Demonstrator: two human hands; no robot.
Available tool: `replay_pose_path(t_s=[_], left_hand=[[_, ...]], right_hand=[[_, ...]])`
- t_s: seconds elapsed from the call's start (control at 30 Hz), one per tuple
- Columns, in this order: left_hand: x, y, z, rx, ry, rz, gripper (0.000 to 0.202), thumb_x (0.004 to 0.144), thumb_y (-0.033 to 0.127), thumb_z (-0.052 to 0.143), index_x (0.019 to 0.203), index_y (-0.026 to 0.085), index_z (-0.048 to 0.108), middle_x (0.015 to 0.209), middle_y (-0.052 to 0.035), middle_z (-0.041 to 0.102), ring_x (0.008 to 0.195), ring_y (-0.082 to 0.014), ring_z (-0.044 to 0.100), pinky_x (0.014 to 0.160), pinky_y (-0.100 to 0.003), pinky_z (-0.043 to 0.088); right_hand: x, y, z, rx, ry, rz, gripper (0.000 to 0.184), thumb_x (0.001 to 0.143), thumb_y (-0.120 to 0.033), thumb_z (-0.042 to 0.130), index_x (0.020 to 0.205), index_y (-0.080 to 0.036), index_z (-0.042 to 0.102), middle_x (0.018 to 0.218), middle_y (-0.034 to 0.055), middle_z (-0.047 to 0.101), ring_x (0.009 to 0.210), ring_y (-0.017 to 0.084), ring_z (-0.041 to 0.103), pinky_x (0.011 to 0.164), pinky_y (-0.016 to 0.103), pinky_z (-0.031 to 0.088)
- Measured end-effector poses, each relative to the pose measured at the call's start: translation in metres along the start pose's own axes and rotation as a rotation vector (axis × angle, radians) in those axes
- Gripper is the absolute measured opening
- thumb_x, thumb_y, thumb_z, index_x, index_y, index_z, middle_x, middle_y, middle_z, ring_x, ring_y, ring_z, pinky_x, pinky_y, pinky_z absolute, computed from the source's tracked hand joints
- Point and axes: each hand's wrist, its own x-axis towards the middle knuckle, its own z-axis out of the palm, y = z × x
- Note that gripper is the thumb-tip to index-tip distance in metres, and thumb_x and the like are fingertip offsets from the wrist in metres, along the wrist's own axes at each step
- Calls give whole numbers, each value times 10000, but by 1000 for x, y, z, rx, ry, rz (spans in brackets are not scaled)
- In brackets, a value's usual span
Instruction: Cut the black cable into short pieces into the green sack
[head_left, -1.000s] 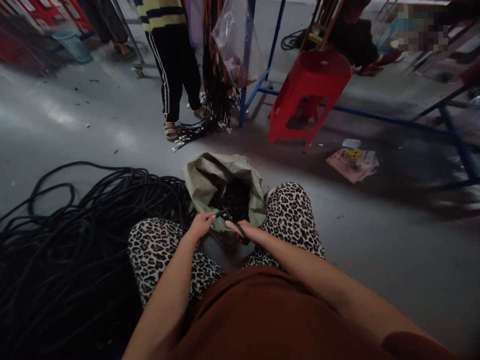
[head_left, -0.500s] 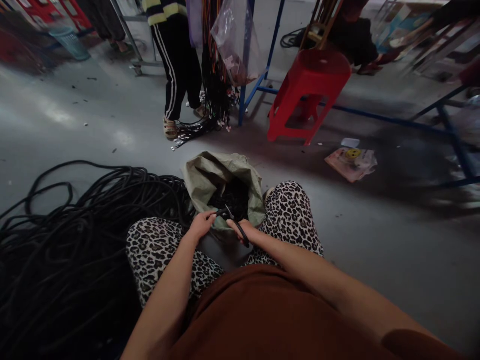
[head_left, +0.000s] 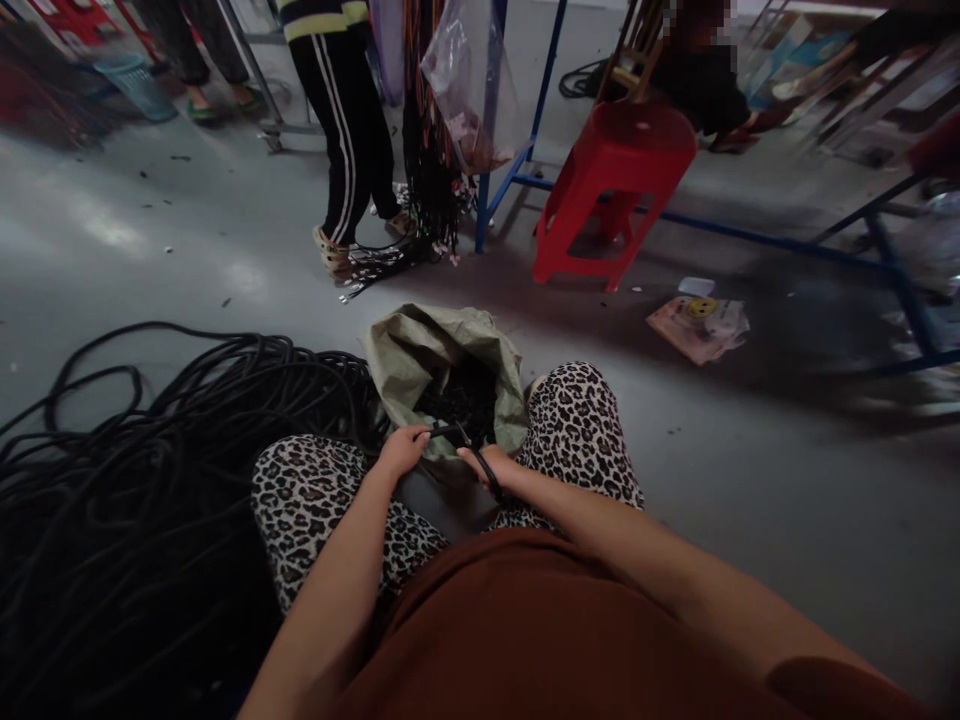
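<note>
My left hand (head_left: pixel 405 448) is closed on a black cable (head_left: pixel 444 431), whose end points right over the mouth of a green woven sack (head_left: pixel 397 360). In my right hand (head_left: pixel 486 464) is a pair of scissors (head_left: pixel 491 476) with black handles; its blades are near the cable's end, and I cannot tell whether they touch it. The sack stands between my knees with its rim wide apart. Small dark pieces (head_left: pixel 465 392) lie inside it.
A large heap of black cable (head_left: pixel 172 440) spreads over the floor at left. Ahead stand a red plastic stool (head_left: pixel 619 190), a blue metal frame (head_left: pixel 486 200) and a person in striped trousers (head_left: pixel 341 140). A plastic packet (head_left: pixel 701 325) lies on the floor at right.
The scissors' blades have come closer together and shifted slightly right. The cable in my left hand lies a bit lower and flatter. The person ahead has shifted a foot to the left.
</note>
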Motion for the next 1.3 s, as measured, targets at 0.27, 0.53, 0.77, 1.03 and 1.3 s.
replay_pose_path(t_s=[0.27,0.53,0.77,1.03,1.3], left_hand=[[-1,3,-1,8,22,-12,342,839,312,454,1019,158,701,791,-54,703,772,-177,634,726,-261,466],[-2,7,-5,-50,82,-42,348,842,290,451,1066,152,680,812,-49,706,790,-169,636,758,-256,480],[-5,8,-2,-103,69,6,333,829,291,472,1045,159,688,774,-37,707,818,-176,643,787,-262,490],[-7,6,-2,-120,34,7,334,823,281,467,1025,146,697,733,-35,698,803,-169,638,765,-252,485],[-6,2,0,-132,36,26,351,823,296,460,1020,126,695,784,-51,702,768,-166,630,740,-259,483]], right_hand=[[-1,1,-5,-6,28,-10,478,810,-576,552,593,-154,496,387,-22,435,286,98,437,301,185,342],[0,-1,-3,132,-84,47,519,840,-625,466,693,-130,514,438,-13,495,305,109,486,309,201,404],[1,-4,3,125,-138,24,525,825,-641,481,697,-133,514,445,-9,506,316,107,490,317,191,396],[4,-8,4,120,-132,30,533,820,-644,487,711,-124,534,440,-6,507,321,111,498,327,190,394],[9,-4,5,63,-117,-24,577,800,-672,486,742,-106,576,451,3,532,361,112,533,344,175,414]])
